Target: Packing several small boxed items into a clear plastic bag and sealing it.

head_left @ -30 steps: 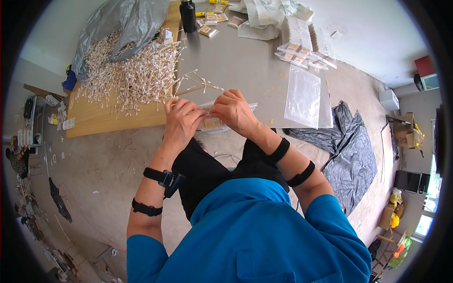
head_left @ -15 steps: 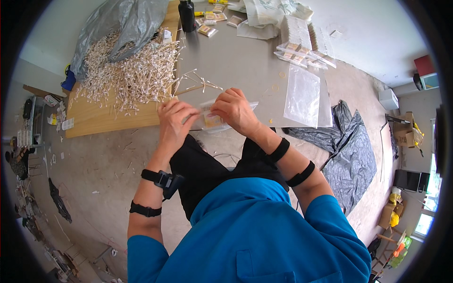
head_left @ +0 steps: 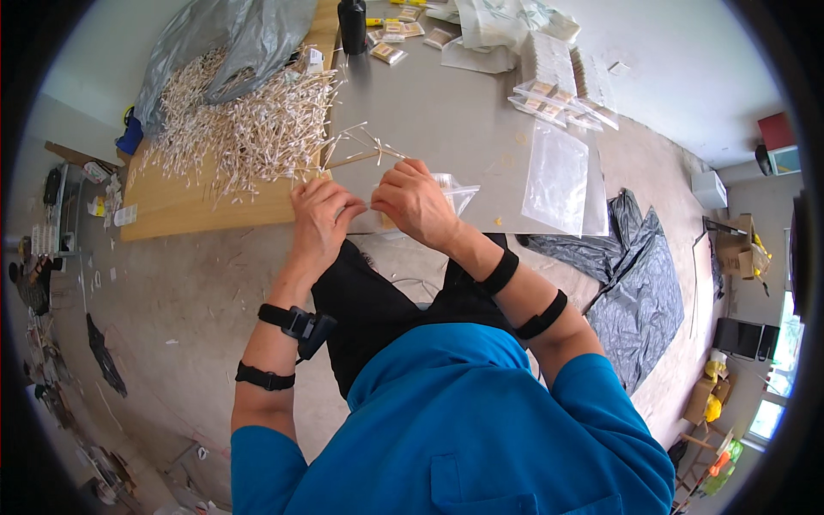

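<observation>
Between the two hands, right at the near edge of the grey table [head_left: 446, 112], sits a small clear bag [head_left: 453, 190]. The right hand [head_left: 414, 202] grips its left part, fingers curled shut over the plastic; the bag's open corner sticks out just to the right of the knuckles. The left hand [head_left: 319, 219] is just beside the right, fingertips pinched narrow and touching the bag's mouth or something thin at it; what it pinches is too small to tell.

Table edge runs directly under both wrists. Below it only the person's lap and the concrete floor [head_left: 172, 292], so the forearms have free room toward the body.

Just beyond the fingers, a few loose thin sticks [head_left: 360, 146] lie fanned on the grey top, near the knuckles of both hands. Up and left of the left hand, a large heap of sticks [head_left: 240, 120] spreads over a wooden board [head_left: 197, 202] that butts against the grey table; a grey plastic sack [head_left: 232, 34] lies over the far end of the heap.

Right of the right hand, apart from it, a flat empty clear bag [head_left: 558, 176] lies on the table. Farther out, stacked filled bags [head_left: 549, 81] and a dark bottle [head_left: 352, 26]. Bare table between the hands and these.
</observation>
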`<state>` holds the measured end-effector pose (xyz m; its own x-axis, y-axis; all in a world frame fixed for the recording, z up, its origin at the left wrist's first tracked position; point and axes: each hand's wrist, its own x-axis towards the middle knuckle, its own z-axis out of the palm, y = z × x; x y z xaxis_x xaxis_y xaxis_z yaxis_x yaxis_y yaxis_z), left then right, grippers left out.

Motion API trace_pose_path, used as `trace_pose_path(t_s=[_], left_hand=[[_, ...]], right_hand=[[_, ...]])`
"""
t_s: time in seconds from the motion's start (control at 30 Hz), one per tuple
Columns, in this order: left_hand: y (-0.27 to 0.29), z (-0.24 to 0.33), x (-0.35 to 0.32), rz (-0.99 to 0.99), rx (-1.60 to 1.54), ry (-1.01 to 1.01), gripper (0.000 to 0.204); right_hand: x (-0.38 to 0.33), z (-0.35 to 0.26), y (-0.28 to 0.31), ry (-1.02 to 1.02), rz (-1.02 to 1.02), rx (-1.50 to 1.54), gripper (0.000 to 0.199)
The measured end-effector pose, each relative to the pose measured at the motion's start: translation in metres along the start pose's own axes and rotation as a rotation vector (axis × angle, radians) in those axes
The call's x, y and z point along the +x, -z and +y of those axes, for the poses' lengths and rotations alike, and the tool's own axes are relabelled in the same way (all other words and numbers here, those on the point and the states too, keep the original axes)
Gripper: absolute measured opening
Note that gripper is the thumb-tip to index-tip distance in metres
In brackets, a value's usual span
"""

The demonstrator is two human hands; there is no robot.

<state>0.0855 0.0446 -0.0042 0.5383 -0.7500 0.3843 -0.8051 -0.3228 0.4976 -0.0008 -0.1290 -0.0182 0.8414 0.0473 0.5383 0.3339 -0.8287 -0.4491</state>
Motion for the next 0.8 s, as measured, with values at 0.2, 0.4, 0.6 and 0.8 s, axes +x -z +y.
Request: trace_pose_path(t_s=[0.2, 0.4, 0.6, 0.8], left_hand=[[-0.004, -0.001, 0.0, 0.037, -0.057, 0.005, 0.007], [0.003, -0.01, 0.001, 0.054, -0.081, 0.037, 0.005], [0.0, -0.004, 0.005, 0.018, -0.095, -0.003, 0.006], [0.001, -0.005, 0.004, 0.021, -0.114, 0.016, 0.004]], right_hand=[[-0.004, -0.001, 0.001, 0.008, -0.023, -0.056, 0.01], [-0.02, 0.022, 0.033, 0.03, -0.063, -0.179, 0.009], [-0.035, 0.031, 0.05, 0.075, -0.068, -0.198, 0.009], [-0.053, 0.042, 0.06, -0.01, -0.039, -0.155, 0.011]])
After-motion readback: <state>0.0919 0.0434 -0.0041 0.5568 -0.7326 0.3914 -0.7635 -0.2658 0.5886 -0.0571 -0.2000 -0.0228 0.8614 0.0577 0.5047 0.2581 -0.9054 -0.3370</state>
